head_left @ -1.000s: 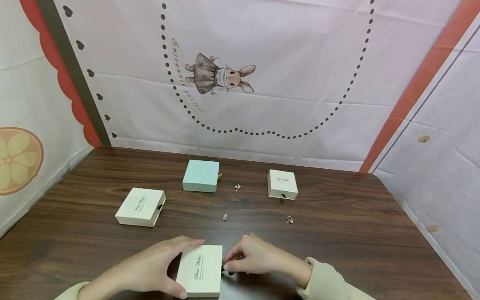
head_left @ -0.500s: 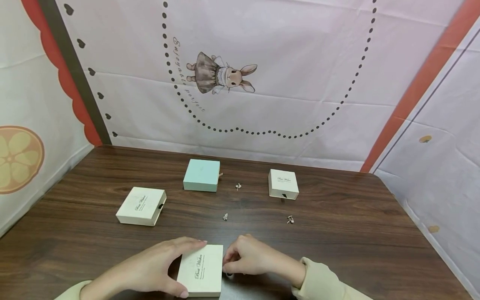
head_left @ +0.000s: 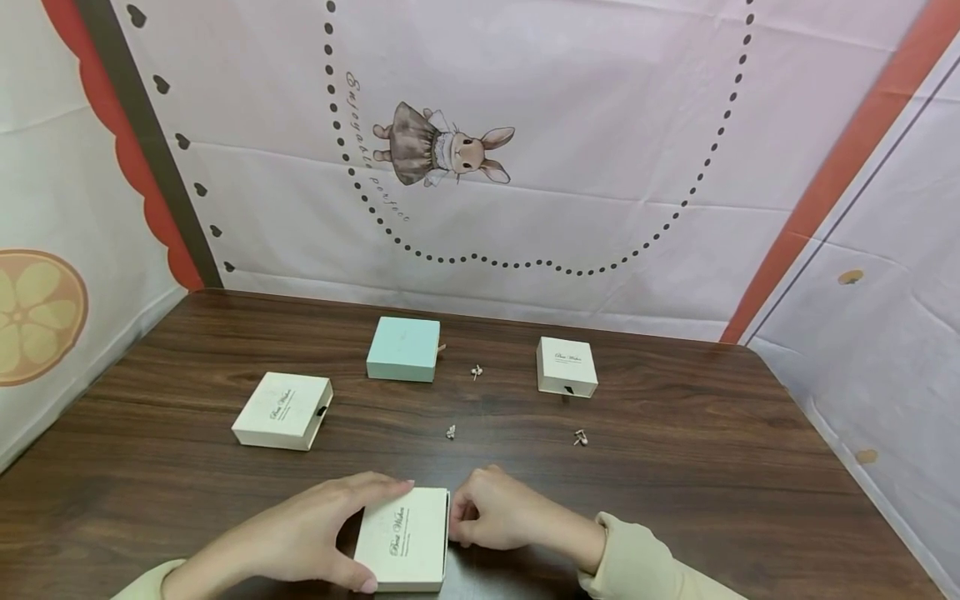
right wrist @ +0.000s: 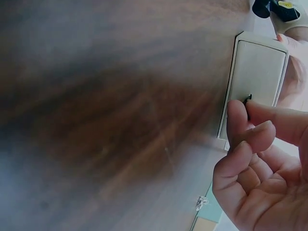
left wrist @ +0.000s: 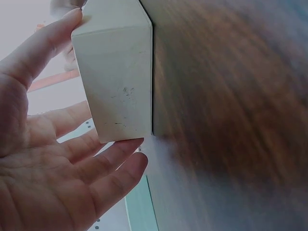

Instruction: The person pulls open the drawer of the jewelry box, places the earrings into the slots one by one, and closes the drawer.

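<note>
A cream box (head_left: 402, 537) with script lettering lies at the table's near edge. My left hand (head_left: 337, 527) grips it from the left, thumb on the near corner and fingers over the far edge; in the left wrist view the box (left wrist: 120, 72) sits between the thumb and fingers of that hand (left wrist: 72, 159). My right hand (head_left: 471, 518) is curled against the box's right side. In the right wrist view the right hand (right wrist: 245, 113) pinches a small black tab (right wrist: 248, 98) on the box's side face (right wrist: 255, 72).
Farther back on the dark wooden table (head_left: 712, 433) lie another cream box (head_left: 282, 410), a mint box (head_left: 403, 349) and a small white box (head_left: 566, 367). Three tiny metal trinkets (head_left: 450, 432) lie between them. Printed cloth walls close in the back and sides.
My right hand has slid left until it sits against the box's right side; the gap and the dark tab seen there earlier have closed up. The left hand has held still.
</note>
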`<state>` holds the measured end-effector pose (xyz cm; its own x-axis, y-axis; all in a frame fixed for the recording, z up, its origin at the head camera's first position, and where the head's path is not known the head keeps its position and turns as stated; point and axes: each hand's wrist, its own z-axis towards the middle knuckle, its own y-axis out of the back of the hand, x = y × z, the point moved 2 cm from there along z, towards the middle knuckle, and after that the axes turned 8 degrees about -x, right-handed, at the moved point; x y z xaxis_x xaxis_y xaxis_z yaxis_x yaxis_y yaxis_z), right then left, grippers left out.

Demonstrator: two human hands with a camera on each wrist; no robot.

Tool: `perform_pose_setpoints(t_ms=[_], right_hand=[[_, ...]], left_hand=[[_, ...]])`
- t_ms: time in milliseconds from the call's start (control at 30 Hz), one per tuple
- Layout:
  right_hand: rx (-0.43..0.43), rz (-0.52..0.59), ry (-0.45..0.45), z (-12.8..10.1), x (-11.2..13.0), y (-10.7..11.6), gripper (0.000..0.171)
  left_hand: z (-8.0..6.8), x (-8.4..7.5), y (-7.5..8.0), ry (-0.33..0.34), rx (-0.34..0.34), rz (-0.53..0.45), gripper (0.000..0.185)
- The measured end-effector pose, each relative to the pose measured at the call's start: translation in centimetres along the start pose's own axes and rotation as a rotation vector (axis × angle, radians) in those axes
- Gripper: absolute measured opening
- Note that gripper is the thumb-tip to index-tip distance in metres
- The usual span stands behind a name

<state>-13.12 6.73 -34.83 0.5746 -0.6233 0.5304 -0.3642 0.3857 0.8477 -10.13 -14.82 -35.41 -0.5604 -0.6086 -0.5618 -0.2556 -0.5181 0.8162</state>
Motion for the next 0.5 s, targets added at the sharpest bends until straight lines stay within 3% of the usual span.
perform_pose_setpoints(t_ms=[267, 500], right_hand=[[0.007, 0.038, -0.016, -0.42, -0.46, 0.20, 0.019], [0.018, 0.088, -0.015, -0.65, -0.88, 0.21, 0.016]], left_hand=[[-0.08, 0.00, -0.05, -0.029, -0.020, 0.024, 0.082], [-0.08, 0.01, -0.04, -0.011, -0.010, 0.016, 0.081]])
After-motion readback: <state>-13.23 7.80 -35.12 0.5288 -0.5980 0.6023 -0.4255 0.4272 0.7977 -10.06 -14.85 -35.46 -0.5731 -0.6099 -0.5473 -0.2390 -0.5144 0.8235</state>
